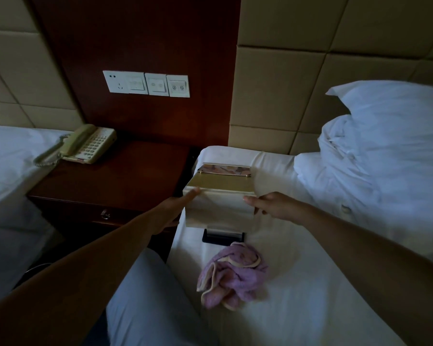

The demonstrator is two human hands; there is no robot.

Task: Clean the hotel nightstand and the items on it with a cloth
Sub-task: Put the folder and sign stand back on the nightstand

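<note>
I hold a cream, gold-topped tissue box (220, 196) with both hands above the right bed's edge. My left hand (175, 211) grips its left side and my right hand (273, 204) its right side. A crumpled purple cloth (231, 275) lies loose on the white sheet below the box. A small black object (223, 236) sits on the bed just under the box. The dark wooden nightstand (115, 178) stands to the left, with a beige corded telephone (85, 144) at its back left corner.
A white bed (8, 158) borders the nightstand's left side. Pillows and bunched duvet (385, 151) pile up at the right. A wall panel with a socket and switches (146, 83) is above the nightstand. The nightstand drawer has a metal pull (106, 214).
</note>
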